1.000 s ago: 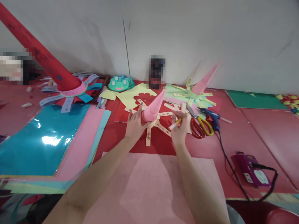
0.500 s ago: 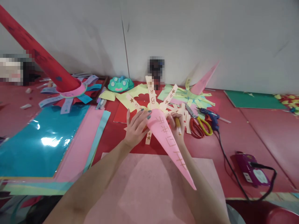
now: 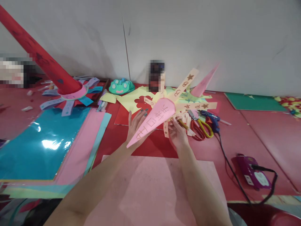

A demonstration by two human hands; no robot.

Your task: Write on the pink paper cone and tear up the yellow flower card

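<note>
A pink paper cone (image 3: 157, 116) with brown handwriting is in the air above the table, its tip pointing down and left. Cream paper strips (image 3: 183, 85) with stars and letters spread out from its yellow collar. My right hand (image 3: 178, 134) grips the cone's base and strips from below. Tucked in the same hand is a brown-gold marker (image 3: 183, 124). Behind the cone, my left hand (image 3: 134, 125) has its fingers stretched apart, and the cone's tip crosses in front of it. Whether the left palm touches the cone, I cannot tell.
Red-and-yellow scissors (image 3: 201, 127) and a blue glue gun (image 3: 213, 121) lie to the right, its cord running to a purple power box (image 3: 254, 172). A tall red paper cone (image 3: 47, 62) stands left, near teal sheets (image 3: 44, 144). Pink board (image 3: 150, 188) lies in front.
The pink cone has turned so its tip swings from lower right to lower left, its base shifting right and up. My left hand has come off the base; the right still holds on.
</note>
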